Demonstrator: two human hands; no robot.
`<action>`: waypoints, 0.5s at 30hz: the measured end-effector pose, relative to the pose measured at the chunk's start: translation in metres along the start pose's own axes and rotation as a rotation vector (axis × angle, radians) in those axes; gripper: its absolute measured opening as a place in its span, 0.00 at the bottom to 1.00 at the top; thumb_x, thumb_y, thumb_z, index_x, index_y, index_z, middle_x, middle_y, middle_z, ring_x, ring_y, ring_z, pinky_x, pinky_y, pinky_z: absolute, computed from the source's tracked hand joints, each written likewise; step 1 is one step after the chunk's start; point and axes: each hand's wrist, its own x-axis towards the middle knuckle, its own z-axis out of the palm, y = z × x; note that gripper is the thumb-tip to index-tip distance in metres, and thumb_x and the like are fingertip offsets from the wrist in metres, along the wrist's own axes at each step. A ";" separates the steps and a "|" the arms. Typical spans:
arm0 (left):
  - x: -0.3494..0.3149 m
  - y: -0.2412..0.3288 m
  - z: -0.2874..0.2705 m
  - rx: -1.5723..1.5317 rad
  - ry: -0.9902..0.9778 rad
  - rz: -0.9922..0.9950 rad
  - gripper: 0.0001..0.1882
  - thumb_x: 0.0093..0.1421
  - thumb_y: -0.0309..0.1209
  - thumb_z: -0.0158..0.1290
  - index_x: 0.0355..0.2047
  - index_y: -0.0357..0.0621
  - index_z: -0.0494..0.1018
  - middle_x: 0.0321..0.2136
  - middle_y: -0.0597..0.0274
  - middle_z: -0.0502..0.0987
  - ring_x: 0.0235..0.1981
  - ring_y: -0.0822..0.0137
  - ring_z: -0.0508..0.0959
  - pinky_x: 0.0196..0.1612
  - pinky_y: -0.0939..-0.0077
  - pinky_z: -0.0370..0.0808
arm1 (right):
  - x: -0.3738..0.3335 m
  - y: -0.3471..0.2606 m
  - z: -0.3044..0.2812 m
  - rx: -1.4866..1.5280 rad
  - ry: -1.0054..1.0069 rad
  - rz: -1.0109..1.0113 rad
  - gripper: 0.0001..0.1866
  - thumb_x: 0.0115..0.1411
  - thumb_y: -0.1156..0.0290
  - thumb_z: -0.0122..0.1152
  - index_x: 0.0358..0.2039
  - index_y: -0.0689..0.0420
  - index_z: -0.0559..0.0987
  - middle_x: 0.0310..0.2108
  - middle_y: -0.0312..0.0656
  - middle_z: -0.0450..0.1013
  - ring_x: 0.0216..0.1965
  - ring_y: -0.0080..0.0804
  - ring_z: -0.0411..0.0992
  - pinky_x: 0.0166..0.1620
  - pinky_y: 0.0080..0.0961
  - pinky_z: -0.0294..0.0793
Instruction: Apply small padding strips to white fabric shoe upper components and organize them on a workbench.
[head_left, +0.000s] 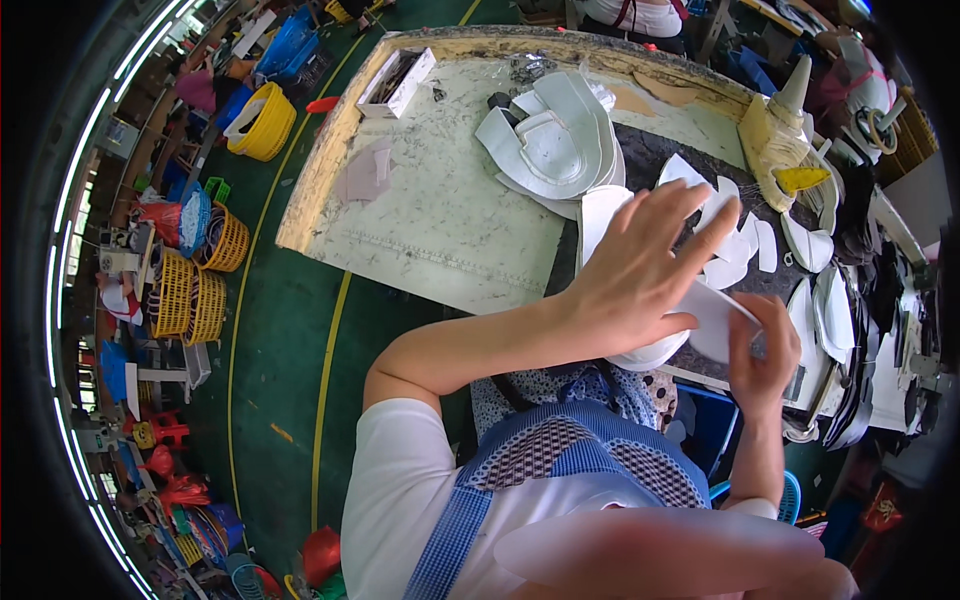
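My left hand (pixel 650 250) reaches across the worktable with its fingers spread, over several small white cut pieces (pixel 733 250). To its right, my right hand (pixel 765 350) is closed on the edge of a curved white sheet piece (pixel 708 322), thumb and fingers pinching its right end. The left thumb is near that piece; whether it touches cannot be told. A white curved panel (pixel 603 215) stands partly hidden behind my left hand. Another white piece (pixel 650 352) lies near the table's front edge, below my left wrist.
A pile of white curved pieces (pixel 565 140) lies on the worktable (pixel 430 225). At its far left is a white box (pixel 398 82); at right, a cream bottle with a cone top (pixel 775 130) and more white pieces (pixel 832 312). Yellow baskets (pixel 262 122) stand on the green floor.
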 end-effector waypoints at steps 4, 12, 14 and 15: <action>0.000 0.014 -0.010 0.293 -0.517 0.136 0.33 0.47 0.27 0.62 0.56 0.37 0.69 0.29 0.61 0.77 0.30 0.58 0.80 0.40 0.64 0.76 | 0.040 -0.018 -0.019 -0.152 -0.419 -0.437 0.14 0.48 0.77 0.67 0.37 0.62 0.78 0.32 0.44 0.76 0.30 0.39 0.77 0.33 0.32 0.76; -0.011 -0.022 -0.014 -1.028 -0.052 -0.925 0.21 0.66 0.33 0.53 0.57 0.37 0.68 0.49 0.57 0.77 0.49 0.67 0.79 0.52 0.71 0.76 | -0.014 0.066 0.014 1.238 0.103 0.751 0.38 0.68 0.39 0.34 0.53 0.62 0.76 0.50 0.50 0.74 0.52 0.39 0.71 0.57 0.41 0.67; -0.022 -0.023 -0.002 -1.257 0.115 -1.036 0.27 0.68 0.39 0.50 0.63 0.38 0.61 0.55 0.56 0.73 0.56 0.66 0.74 0.57 0.67 0.73 | -0.031 0.041 0.040 1.652 -0.161 0.945 0.53 0.61 0.24 0.26 0.56 0.64 0.73 0.53 0.53 0.73 0.55 0.46 0.70 0.60 0.48 0.66; -0.030 -0.024 0.001 -1.269 0.087 -1.053 0.27 0.68 0.39 0.50 0.63 0.38 0.61 0.55 0.56 0.73 0.56 0.66 0.74 0.57 0.67 0.73 | -0.036 0.026 0.050 1.691 -0.184 0.983 0.55 0.60 0.23 0.23 0.60 0.64 0.69 0.53 0.54 0.73 0.55 0.47 0.70 0.60 0.45 0.68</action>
